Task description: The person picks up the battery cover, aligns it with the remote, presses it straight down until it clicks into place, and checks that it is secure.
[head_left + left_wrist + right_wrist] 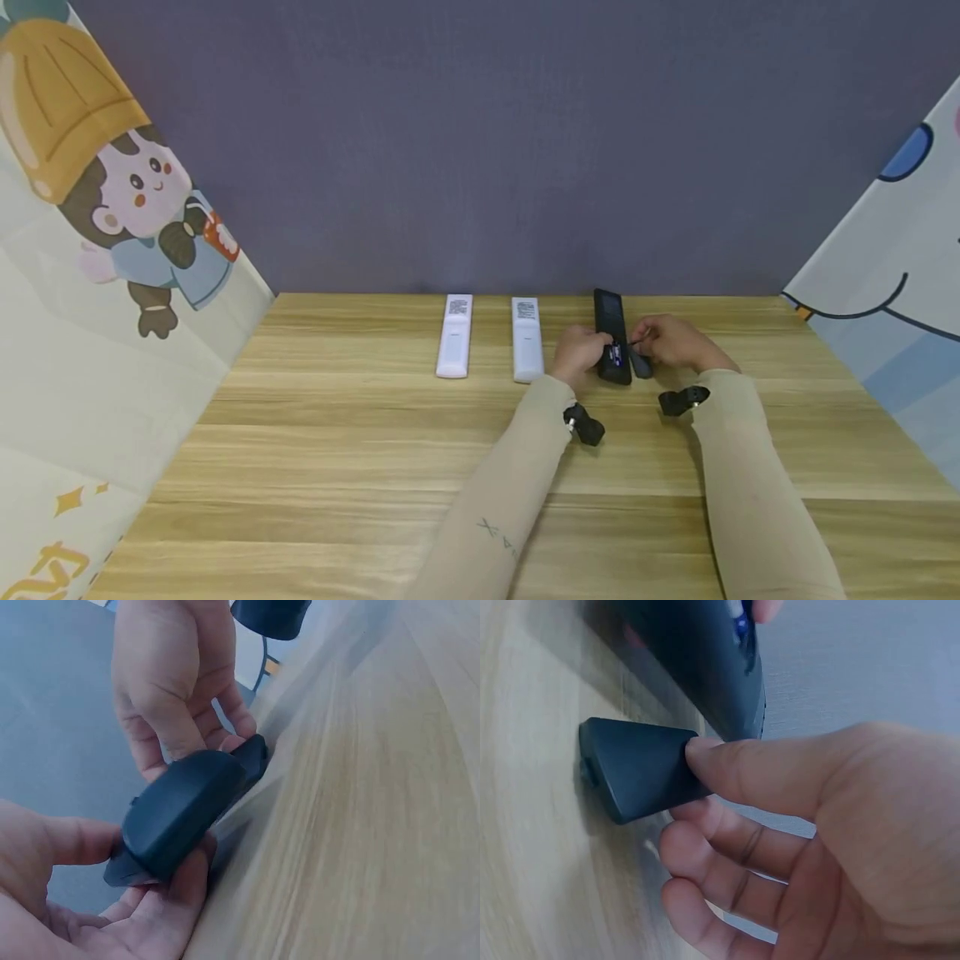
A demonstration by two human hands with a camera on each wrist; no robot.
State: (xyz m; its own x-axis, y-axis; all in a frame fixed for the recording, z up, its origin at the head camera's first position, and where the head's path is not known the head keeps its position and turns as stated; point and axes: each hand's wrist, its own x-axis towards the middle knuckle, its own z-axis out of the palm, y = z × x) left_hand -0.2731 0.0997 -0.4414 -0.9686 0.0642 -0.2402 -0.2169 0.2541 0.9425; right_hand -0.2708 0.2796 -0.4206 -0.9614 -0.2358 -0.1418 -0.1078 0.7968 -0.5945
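A black remote control (611,312) lies at the back of the table with its battery bay uncovered, and batteries (617,354) show inside. My left hand (577,350) grips it from the left side, thumb on top and fingers beneath, as the left wrist view shows. Just right of the remote, my right hand (675,342) pinches a black battery cover (641,769) between thumb and index finger. The cover is apart from the remote, close beside its edge. In the right wrist view the other fingers (686,851) curl loosely below the cover.
Two white remote controls, one further left (454,337) and one nearer (528,340), lie face down left of my hands. A dark panel (480,150) stands along the table's back edge. Patterned sheets flank the wooden table (337,467).
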